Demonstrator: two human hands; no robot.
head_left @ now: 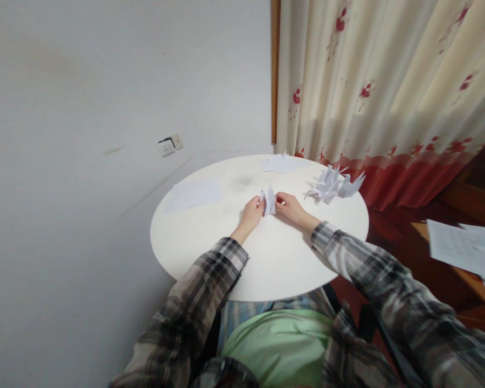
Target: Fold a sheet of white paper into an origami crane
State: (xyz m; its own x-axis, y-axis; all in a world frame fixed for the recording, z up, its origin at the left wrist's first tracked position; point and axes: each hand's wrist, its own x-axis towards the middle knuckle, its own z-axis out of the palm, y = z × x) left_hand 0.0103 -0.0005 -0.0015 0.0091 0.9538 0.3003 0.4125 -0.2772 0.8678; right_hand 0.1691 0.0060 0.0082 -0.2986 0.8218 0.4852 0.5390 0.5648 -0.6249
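Observation:
A small folded white paper piece (270,201) stands above the middle of the round white table (262,269), between my two hands. My left hand (252,212) pinches its left side between thumb and fingers. At the right side, my right hand (290,206) has its fingers closed at the paper's edge. Pointed flaps stick up from the folded paper. Its lower part is partly hidden by my left fingers.
Several folded paper figures (327,184) cluster at the table's right rim. Flat white sheets (196,194) lie on the left, and more paper (278,163) lies at the back. A wall stands left, a curtain (372,108) behind. Printed papers (461,245) rest on wooden furniture at right.

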